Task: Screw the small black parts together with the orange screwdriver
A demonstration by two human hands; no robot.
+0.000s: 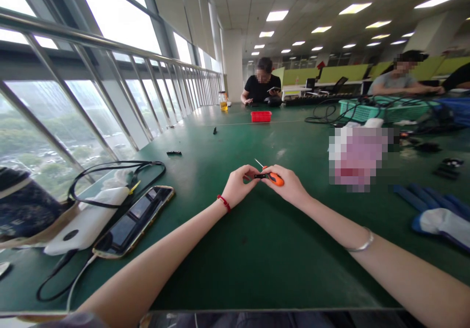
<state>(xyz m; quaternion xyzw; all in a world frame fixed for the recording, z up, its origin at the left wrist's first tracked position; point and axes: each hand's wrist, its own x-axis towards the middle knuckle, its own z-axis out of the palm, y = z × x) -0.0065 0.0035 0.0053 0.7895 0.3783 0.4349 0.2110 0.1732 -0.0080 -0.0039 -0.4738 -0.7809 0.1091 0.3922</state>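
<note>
Over the middle of the green table [220,249], my left hand [238,186] pinches one end of a small black part [259,176]. My right hand [288,186] is closed around a screwdriver [275,178] with an orange and black handle, and its fingertips also meet the other end of the black part. The screwdriver's thin metal shaft points up and to the left, away from the part. What the black part is cannot be made out at this size. Further off on the left lie a black strip [174,153] and a smaller black piece [215,130].
On the left are a phone [134,222], a white power bank [88,220] and looped cables. A blue and white glove [440,220] lies right, below a blurred pink package [362,156]. Farther back stand a red basket [261,117] and a green basket [389,110]; people sit beyond.
</note>
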